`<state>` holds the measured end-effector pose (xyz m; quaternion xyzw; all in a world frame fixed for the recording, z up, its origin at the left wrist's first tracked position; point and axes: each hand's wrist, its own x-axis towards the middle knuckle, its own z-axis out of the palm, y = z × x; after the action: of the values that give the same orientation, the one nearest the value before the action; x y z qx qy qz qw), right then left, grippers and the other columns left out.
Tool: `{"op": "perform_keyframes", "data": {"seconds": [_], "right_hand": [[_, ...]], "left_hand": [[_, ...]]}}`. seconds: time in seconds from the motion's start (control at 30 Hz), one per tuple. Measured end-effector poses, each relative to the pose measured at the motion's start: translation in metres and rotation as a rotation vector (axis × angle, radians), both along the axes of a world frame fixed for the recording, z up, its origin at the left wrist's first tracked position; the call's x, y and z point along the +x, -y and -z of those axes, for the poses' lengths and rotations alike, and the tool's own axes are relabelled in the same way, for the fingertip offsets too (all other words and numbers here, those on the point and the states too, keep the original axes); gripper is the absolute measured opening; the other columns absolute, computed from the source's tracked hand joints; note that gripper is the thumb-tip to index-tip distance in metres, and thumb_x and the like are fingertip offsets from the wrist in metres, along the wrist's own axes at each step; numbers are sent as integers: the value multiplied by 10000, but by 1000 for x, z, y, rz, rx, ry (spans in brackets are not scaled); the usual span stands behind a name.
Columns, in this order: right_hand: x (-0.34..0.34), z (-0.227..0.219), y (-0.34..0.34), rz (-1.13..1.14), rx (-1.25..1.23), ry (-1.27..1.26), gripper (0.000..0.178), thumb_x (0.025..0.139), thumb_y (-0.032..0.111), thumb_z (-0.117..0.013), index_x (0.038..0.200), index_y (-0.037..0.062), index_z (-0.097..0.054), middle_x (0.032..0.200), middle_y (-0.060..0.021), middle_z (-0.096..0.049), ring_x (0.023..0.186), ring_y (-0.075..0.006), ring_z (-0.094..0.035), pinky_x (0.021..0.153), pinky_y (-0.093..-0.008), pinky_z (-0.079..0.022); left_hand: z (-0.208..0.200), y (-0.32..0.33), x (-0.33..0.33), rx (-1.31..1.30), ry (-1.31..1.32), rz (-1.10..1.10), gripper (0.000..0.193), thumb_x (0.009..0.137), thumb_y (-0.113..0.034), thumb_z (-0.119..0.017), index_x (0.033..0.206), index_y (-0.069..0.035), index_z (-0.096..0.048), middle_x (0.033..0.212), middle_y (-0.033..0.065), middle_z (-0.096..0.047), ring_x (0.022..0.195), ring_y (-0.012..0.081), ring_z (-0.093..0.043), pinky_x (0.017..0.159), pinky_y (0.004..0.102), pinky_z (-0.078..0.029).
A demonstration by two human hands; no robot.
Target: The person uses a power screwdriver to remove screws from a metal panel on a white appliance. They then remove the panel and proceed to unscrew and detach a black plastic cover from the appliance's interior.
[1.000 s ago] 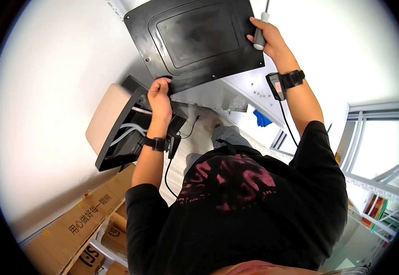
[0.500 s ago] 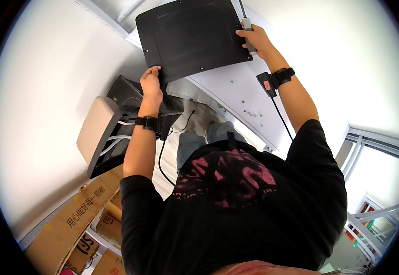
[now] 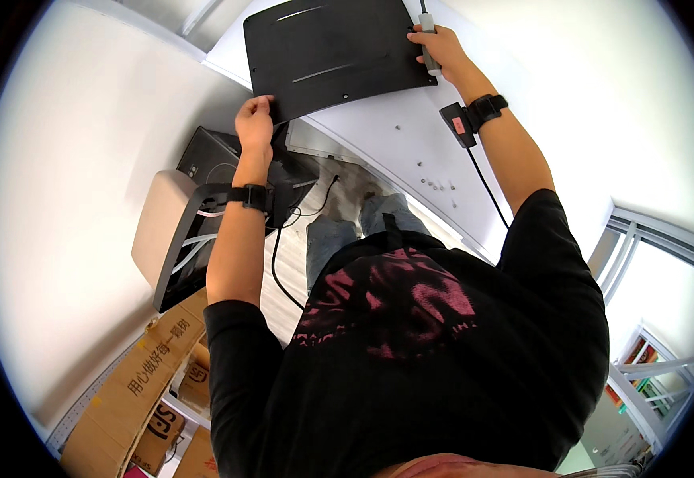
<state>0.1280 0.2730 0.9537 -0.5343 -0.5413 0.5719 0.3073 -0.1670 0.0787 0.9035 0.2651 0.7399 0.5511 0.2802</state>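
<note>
A flat black panel [image 3: 327, 60] with rounded corners and small holes along its rim is held up over the white tabletop. At its lower left corner, my left hand [image 3: 255, 123] pinches the edge between thumb and fingers. My right hand [image 3: 442, 49] is closed around the grey handle of a screwdriver [image 3: 429, 48], whose shaft points away from me. Thumb and fingers of that same hand also lie at the panel's right edge. Several small screws [image 3: 434, 185] lie loose on the tabletop [image 3: 371, 131], nearer to me than the panel.
Left of my legs stands a black boxy case [image 3: 211, 155] with cables, beside a beige-and-black item [image 3: 160, 227] by the wall. Cardboard boxes [image 3: 144, 378] are at the lower left. Black cables run from the straps on both my wrists. A metal-framed rack [image 3: 653, 374] stands at the right.
Both hands have moved a little farther away with the panel, and its surface tilts differently, now catching light streaks. The screwdriver stays in my right hand.
</note>
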Motion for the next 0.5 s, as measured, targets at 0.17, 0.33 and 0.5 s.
{"op": "perform_keyframes", "data": {"seconds": [0.17,0.33,0.5], "right_hand": [[11,4,-2,32,-36,6,397,780,209,-677,1108,12,-568,1012,-87,-553,852,-166,-548,661,-276,-506],[16,6,7,57,-24,-53,397,786,204,-675,1113,8,-563,990,-83,-560,835,-161,-551,660,-270,-503],[30,8,12,94,-24,-139,371,767,158,-689,1075,-2,-558,892,-72,-574,799,-149,-560,640,-284,-504]], "left_hand": [[-48,15,42,268,-533,127,124,852,-125,-609,821,-30,-681,796,101,-632,773,212,-588,708,304,-460],[-58,34,117,242,-484,680,66,783,-40,-631,838,-47,-667,793,100,-641,767,266,-584,667,332,-468],[-27,38,159,314,-504,952,86,762,-22,-633,844,-26,-662,785,103,-628,773,276,-563,699,343,-458]]}}
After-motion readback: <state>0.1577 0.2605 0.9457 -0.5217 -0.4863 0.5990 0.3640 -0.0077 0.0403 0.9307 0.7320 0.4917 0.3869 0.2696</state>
